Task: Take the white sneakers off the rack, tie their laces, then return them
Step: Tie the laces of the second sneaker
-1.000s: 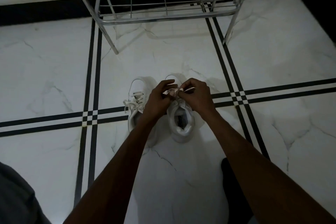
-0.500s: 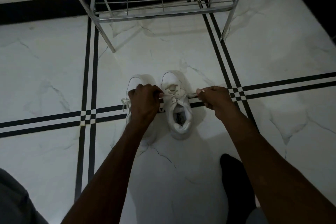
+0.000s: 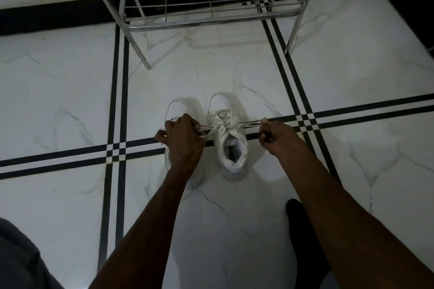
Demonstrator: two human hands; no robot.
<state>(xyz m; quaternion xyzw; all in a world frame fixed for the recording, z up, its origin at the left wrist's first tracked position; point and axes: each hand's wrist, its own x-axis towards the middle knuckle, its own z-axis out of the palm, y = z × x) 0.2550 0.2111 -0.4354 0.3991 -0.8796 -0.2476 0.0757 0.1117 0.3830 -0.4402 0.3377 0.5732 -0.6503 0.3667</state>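
Observation:
Two white sneakers stand side by side on the marble floor, toes pointing away from me. The right sneaker [image 3: 231, 145] is fully visible, its laces [image 3: 249, 123] stretched taut to both sides over the tongue. My left hand [image 3: 184, 142] grips one lace end and covers much of the left sneaker [image 3: 180, 107]. My right hand [image 3: 278, 137] pinches the other lace end, out to the right of the shoe. The metal shoe rack [image 3: 211, 17] stands beyond the shoes with nothing on its lowest shelf.
The floor is white marble with black double stripes [image 3: 117, 91] crossing it. A black skirting runs along the wall behind the rack. My dark-socked foot [image 3: 303, 237] rests at the lower right, and grey cloth [image 3: 21, 258] shows at the lower left corner.
My hands, together over the right sneaker's tongue a second ago, have drawn apart sideways, pulling the laces tight. The view has tilted slightly.

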